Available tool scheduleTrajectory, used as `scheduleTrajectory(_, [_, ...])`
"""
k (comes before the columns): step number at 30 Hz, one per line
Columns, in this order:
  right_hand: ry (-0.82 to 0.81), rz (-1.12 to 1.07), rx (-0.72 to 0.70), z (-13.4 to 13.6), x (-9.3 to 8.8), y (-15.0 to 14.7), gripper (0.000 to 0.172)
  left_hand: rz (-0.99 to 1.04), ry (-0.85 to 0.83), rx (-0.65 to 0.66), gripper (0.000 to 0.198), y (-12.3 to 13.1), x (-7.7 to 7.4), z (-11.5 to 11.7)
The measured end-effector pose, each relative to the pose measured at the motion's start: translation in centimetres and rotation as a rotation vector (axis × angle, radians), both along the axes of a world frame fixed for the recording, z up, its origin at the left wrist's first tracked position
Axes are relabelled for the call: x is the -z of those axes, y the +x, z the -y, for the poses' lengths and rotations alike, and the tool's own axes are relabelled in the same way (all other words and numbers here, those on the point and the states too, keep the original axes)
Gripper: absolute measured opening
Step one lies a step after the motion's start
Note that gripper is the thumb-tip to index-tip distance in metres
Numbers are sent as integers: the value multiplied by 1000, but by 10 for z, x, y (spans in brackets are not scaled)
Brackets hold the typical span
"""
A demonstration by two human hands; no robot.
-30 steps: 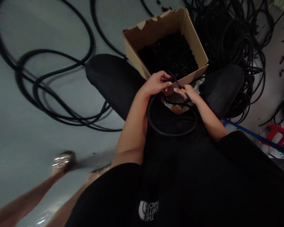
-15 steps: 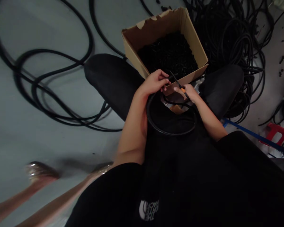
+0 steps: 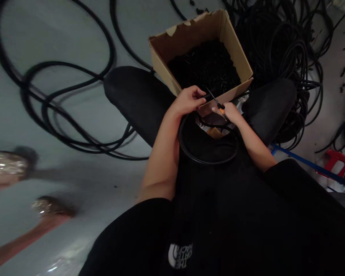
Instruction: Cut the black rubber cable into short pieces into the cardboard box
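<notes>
My left hand (image 3: 189, 100) is closed on the end of a black corrugated tube (image 3: 208, 162), just above the near edge of a cardboard box (image 3: 164, 66). The rest of this tube hangs in a loop over my lap. In my right hand (image 3: 231, 112) is a pair of scissors (image 3: 216, 100) with black and orange handles, its blades pointing up and left beside the tube end. Whether the blades touch the tube I cannot tell. Inside the box lies a heap of short black tube pieces (image 3: 204, 67).
Long black tubing (image 3: 66, 88) lies in wide loops on the grey floor at left. A large tangle of black tubing (image 3: 276, 50) fills the upper right. A red plastic stool (image 3: 335, 163) and a blue bar (image 3: 310, 164) are at right. Another person's feet (image 3: 50, 209) are at lower left.
The other person's feet have shifted at lower left, one now farther left. My left fingers have drawn in slightly; the scissors and tube stay nearly in place.
</notes>
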State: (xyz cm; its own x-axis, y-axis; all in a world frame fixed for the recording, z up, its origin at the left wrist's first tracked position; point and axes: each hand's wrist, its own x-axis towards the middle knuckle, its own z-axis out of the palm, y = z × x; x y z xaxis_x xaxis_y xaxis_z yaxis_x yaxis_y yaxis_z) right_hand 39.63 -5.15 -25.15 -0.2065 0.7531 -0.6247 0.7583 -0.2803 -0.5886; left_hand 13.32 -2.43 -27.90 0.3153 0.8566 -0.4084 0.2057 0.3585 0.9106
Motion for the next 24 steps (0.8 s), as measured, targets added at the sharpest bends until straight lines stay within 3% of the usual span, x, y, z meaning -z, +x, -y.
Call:
scheduleTrajectory(6, [-121, -53, 130, 1, -7, -5, 58, -17, 28, -19, 31, 0, 3, -2])
scheduleTrajectory(10, [-169, -223, 213, 5, -10, -10, 53, 6, 52, -53, 44, 0, 1, -3])
scheduleTrajectory(16, [-240, -357, 174, 10, -20, -16, 44, 30, 53, -50, 44, 2, -1, -4])
scheduleTrajectory(24, [-216, -242, 109, 5, -17, -12, 55, 67, 4, -27, 41, 3, -9, -4])
